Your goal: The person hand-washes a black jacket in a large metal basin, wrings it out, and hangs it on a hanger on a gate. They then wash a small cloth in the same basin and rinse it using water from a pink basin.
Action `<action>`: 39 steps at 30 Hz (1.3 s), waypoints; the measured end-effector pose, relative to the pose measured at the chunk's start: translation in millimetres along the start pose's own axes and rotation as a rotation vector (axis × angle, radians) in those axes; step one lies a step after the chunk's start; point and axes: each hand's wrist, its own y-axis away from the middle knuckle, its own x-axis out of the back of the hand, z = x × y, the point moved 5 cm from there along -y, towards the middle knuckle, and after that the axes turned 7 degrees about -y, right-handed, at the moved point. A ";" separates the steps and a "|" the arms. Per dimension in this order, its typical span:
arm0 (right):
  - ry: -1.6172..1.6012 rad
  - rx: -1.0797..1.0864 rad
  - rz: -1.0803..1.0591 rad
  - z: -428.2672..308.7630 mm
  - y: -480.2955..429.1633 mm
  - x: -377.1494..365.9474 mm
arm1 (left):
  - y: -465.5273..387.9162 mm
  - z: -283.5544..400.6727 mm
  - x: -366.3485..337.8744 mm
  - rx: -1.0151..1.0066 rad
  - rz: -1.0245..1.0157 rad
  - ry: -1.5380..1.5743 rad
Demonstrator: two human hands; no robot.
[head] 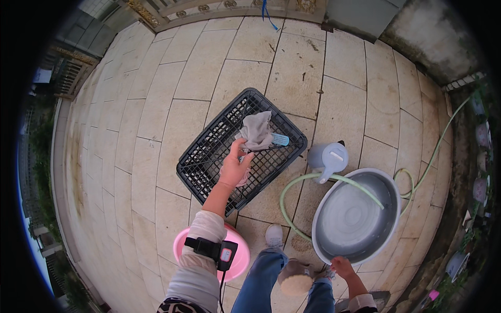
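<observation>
My left hand (233,166) reaches over an upturned-looking black plastic crate (276,168), its fingertips touching a crumpled grey cloth (256,131); whether they grip it is unclear. A blue brush (280,139) lies partly under the cloth. Pink cloth (244,178) shows beside and beneath my hand. At the lower right, my right hand (341,267) is by the near rim of a large grey basin (319,219), its fingers partly bent. The basin holds water, and the end of a green hose (293,184) hangs over it.
A pale blue lidded jug (328,156) stands between crate and basin. A pink basin (242,254) sits below my left forearm. The hose runs right towards potted plants (481,187) along the edge. A metal gate (227,9) and a wall (430,35) bound the tiled ground.
</observation>
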 end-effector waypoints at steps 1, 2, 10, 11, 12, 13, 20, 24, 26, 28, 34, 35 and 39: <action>0.014 0.019 -0.006 -0.4 -1.9 -0.6 | 1.5 -14.0 0.2 0.009 0.007 -0.093; 0.026 0.039 -0.009 -1.0 -3.5 -1.3 | 6.9 -34.9 6.8 0.110 0.028 -0.288; -0.080 -0.018 0.009 7.0 -3.5 -2.8 | 58.0 -137.6 -9.2 0.384 -0.228 -0.619; -0.085 -0.033 0.005 10.3 0.3 -2.9 | 65.6 -141.0 -9.3 0.443 -0.278 -0.629; -0.123 -0.056 -0.014 13.0 2.9 -3.1 | 69.2 -136.6 -8.6 0.424 -0.270 -0.521; -0.161 -0.046 -0.026 14.8 5.5 -3.7 | 73.5 -130.9 -10.1 0.415 -0.349 -0.388; -0.291 -0.030 -0.088 36.2 13.0 -16.7 | 151.5 -25.5 -37.2 0.344 -0.409 0.352; -0.274 0.029 -0.201 42.0 14.4 -15.1 | 222.7 36.6 -106.5 0.383 -0.570 0.537; -0.357 0.021 -0.212 44.6 18.1 -4.5 | 261.7 57.5 -151.6 0.513 -0.671 0.643; -0.511 -0.010 -0.180 52.4 23.3 12.1 | 307.1 79.6 -202.3 0.643 -0.746 0.773; -0.803 -0.093 -0.210 102.7 15.7 55.9 | 401.4 102.3 -320.2 0.745 -0.805 0.808; -0.803 -0.055 -0.130 112.9 10.3 66.4 | 408.0 97.8 -331.5 0.716 -0.791 0.757; -0.877 0.121 0.181 151.9 -9.5 104.3 | 406.3 72.0 -356.5 0.386 -0.518 0.272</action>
